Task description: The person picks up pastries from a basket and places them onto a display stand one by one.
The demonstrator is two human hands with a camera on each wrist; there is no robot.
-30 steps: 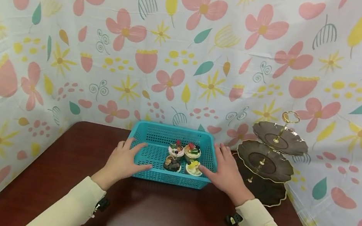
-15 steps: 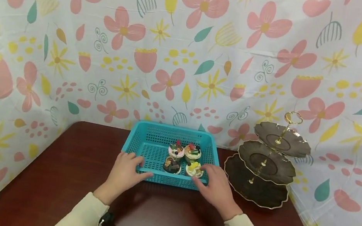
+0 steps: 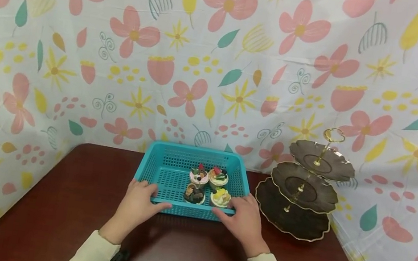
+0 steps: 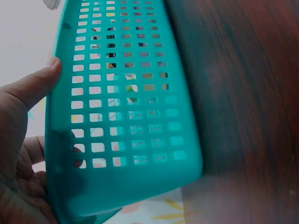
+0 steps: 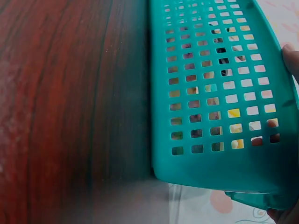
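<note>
In the head view a turquoise plastic basket point(image 3: 185, 210) with perforated walls stands on the table. Several cupcakes with fruit and chocolate toppings sit in its right half, among them a yellow-topped cupcake point(image 3: 221, 197) and a dark-topped cupcake point(image 3: 194, 194). My left hand point(image 3: 135, 205) grips the front rim near the left corner, and the left wrist view has that thumb point(image 4: 44, 77) on the rim with other fingers inside. At the front right corner my right hand point(image 3: 245, 220) holds the rim, thumb outside. Through the holes its fingertips show in the right wrist view.
A three-tier dark serving stand point(image 3: 303, 187) with gold edges and a gold handle stands right of the basket. The dark red wooden table point(image 3: 182, 253) reaches back to a flower-patterned cloth point(image 3: 195, 56) behind and at both sides.
Both hands have come from the basket's sides to its front corners and now grip the front rim. The head view has shifted slightly. The cupcakes keep their places in the basket.
</note>
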